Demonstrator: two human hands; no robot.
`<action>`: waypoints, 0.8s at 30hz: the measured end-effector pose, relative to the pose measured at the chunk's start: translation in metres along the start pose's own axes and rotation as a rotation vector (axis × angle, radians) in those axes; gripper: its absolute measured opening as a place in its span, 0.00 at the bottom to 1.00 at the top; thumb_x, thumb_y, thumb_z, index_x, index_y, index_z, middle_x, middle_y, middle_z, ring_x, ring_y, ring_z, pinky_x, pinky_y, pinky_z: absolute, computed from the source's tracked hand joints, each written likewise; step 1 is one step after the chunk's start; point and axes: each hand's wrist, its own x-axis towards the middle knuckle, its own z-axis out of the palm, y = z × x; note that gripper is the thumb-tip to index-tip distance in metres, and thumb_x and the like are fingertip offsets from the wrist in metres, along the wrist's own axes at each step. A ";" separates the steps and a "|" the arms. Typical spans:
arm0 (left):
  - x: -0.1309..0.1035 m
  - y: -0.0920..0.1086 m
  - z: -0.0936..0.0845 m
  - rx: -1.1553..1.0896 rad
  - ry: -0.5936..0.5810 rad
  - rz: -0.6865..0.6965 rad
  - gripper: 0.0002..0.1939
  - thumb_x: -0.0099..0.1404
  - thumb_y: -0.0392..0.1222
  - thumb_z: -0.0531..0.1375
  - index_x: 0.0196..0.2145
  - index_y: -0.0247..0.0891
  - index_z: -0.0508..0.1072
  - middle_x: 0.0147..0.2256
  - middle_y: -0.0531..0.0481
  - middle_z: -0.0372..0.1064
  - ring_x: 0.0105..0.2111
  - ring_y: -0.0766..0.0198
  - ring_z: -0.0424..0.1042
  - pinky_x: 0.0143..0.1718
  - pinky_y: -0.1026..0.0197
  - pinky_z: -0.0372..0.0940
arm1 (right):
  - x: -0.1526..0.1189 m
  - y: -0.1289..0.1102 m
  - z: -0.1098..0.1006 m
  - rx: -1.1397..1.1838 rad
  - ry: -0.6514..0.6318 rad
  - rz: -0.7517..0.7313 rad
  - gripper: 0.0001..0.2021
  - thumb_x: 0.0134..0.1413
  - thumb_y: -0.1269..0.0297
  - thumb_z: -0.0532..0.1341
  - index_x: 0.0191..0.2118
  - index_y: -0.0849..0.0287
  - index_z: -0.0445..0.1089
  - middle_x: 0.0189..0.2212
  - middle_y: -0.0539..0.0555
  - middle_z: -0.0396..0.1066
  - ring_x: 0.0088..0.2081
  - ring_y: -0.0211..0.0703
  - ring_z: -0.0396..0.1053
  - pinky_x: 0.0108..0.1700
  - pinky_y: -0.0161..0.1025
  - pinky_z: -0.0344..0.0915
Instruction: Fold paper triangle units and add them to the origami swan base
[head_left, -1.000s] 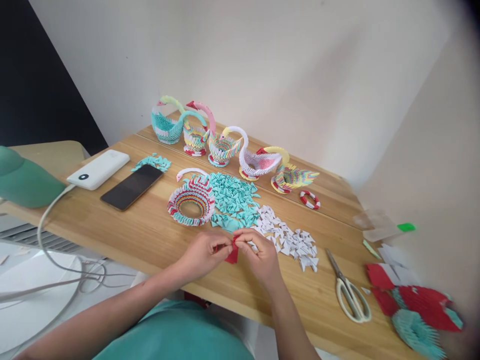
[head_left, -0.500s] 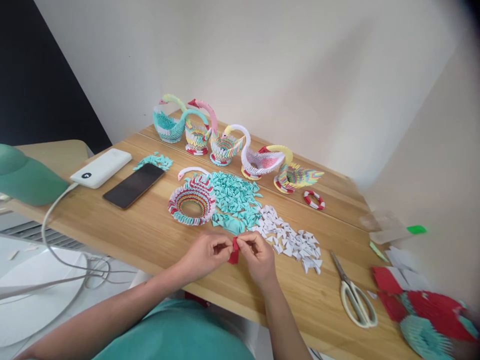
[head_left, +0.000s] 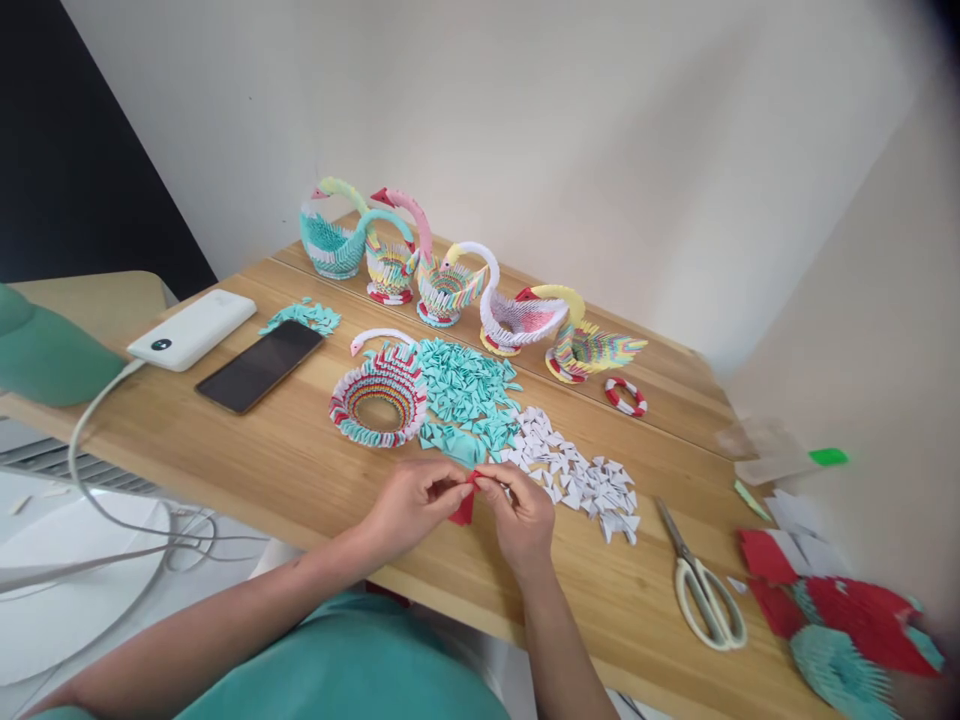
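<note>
Between my left hand [head_left: 422, 503] and my right hand [head_left: 519, 508] is a small folded piece of red paper [head_left: 473, 478], pinched by the fingertips of both. Below the fingertips more red paper [head_left: 463, 510] shows, partly covered by my left hand. Just beyond the hands lie a heap of turquoise folded paper pieces [head_left: 465, 382] and a heap of white ones [head_left: 574, 465]. A round woven-looking paper bowl [head_left: 379, 397] in red, white and turquoise stands behind my left hand, with a white curved neck [head_left: 384, 334] beside it.
Several paper swans [head_left: 521, 325] line the table's back. A red and white ring [head_left: 625, 397] and scissors [head_left: 709, 600] are at right, near red paper sheets [head_left: 766, 556]. A phone [head_left: 260, 367], white power bank [head_left: 193, 330] with cable, and small turquoise pile [head_left: 304, 318] are at left.
The red piece between my fingertips looks smaller and more folded over, and my fingers have closed in on it. The whole view has shifted slightly.
</note>
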 end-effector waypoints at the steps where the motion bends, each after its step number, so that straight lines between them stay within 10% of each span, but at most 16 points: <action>1: 0.000 0.001 -0.001 -0.001 0.002 -0.001 0.11 0.66 0.41 0.58 0.29 0.34 0.76 0.25 0.52 0.72 0.25 0.68 0.66 0.27 0.67 0.56 | 0.000 0.000 0.000 -0.002 0.004 -0.003 0.05 0.57 0.67 0.63 0.36 0.52 0.77 0.27 0.48 0.77 0.29 0.40 0.73 0.33 0.35 0.69; 24: -0.002 0.002 -0.003 -0.065 -0.059 0.006 0.12 0.68 0.42 0.55 0.32 0.35 0.74 0.29 0.50 0.74 0.31 0.65 0.71 0.34 0.66 0.62 | 0.002 -0.003 -0.007 -0.010 -0.089 -0.085 0.04 0.58 0.68 0.62 0.37 0.54 0.74 0.28 0.48 0.75 0.29 0.38 0.71 0.34 0.35 0.67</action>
